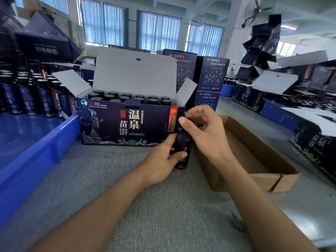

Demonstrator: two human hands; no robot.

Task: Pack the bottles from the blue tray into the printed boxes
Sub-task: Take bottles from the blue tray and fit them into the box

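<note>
One slim dark labelled bottle point(184, 140), held upright before the navy printed cardboard box point(127, 122).
At far left we see the blue plastic tray point(36, 151) with rows of dark bottles point(27, 99); just beside it on the grey desk point(127, 197) the printed box stands open, black caps filling it. At its right end our left hand point(163, 160) wraps the held bottle's body, our right hand point(201, 128) pinches its cap. An open brown cardboard box point(254, 160) lies further right.

Stretched forward, the left hand point(161, 161) wraps fingers round a bottle point(184, 142); the right hand point(203, 128) pinches its top.
</note>
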